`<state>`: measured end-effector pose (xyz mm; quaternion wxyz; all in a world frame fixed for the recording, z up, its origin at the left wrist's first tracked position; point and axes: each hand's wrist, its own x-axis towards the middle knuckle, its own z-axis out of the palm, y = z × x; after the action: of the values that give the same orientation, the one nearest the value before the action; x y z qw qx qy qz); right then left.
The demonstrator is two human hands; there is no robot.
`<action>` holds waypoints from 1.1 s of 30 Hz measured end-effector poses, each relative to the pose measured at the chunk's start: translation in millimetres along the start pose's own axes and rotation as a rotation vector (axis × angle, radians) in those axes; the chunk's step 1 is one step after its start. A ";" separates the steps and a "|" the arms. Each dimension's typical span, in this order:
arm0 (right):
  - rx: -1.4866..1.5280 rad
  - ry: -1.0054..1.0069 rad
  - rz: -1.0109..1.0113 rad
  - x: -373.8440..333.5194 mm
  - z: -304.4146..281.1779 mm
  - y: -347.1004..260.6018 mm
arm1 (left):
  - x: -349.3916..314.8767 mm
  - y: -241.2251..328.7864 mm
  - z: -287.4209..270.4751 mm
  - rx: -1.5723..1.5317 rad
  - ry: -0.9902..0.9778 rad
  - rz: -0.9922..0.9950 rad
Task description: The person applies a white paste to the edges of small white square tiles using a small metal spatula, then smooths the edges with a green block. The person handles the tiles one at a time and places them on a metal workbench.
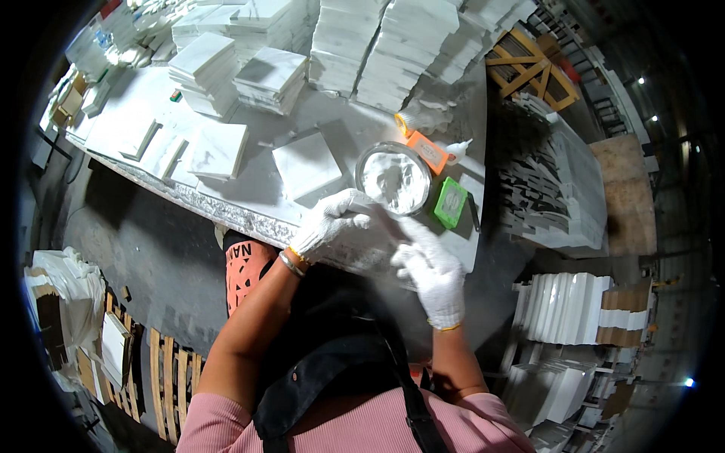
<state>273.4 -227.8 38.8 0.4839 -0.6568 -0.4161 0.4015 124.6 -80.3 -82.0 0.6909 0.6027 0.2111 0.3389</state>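
Observation:
Both my hands wear white knit gloves and are raised over the table's near edge. My left hand (332,223) has its fingers bent inward, just in front of a square white marbled tile (307,166). My right hand (434,278) is apart from it, fingers spread and pointing up and left. Between them is a greyish blur; whether the left fingers grip anything there cannot be made out. Beyond the hands, a round clear tub (393,178) contains a white substance. Right of it lie a green box (450,202) and an orange box (428,152).
Stacked white tiles (202,72) and tall slab piles (404,49) fill the table's far side. A crumpled glove (425,115) and white nozzle bottle (459,149) lie near the orange box. Wooden pallets (170,377) are at lower left, racked slabs (563,306) at right. Dust hangs near my hands.

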 end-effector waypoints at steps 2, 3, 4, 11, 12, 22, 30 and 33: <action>0.064 0.100 0.002 -1.9 -23.5 10.4 | -0.1 9.4 5.4 -0.073 0.024 -0.101; 0.068 0.183 0.027 -4.2 -36.6 17.8 | -1.4 14.4 8.1 -0.134 0.032 -0.123; 0.041 0.204 0.061 -6.6 -51.2 23.1 | -2.8 18.8 10.3 -0.195 0.039 -0.144; 0.185 0.117 -0.074 -12.1 -71.9 40.1 | -16.5 12.4 32.5 -0.637 0.011 -0.346; 0.170 0.047 -0.206 -7.1 -70.2 41.6 | -18.1 9.5 35.0 -0.712 0.006 -0.390; 0.324 -0.545 -0.179 21.0 -64.0 52.4 | -27.2 7.9 41.8 -0.634 -0.271 -0.612; 0.380 -0.096 -0.353 29.8 -24.7 70.1 | -40.3 40.9 33.3 -0.841 -0.140 -0.380; 0.448 -0.033 -0.282 33.5 -17.9 81.7 | -45.6 70.5 34.2 -0.339 -0.135 -0.202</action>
<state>314.1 -217.1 -40.9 0.6617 -0.4622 -0.4121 0.4228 102.4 -133.7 -12.2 0.8255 0.4749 0.1638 0.2575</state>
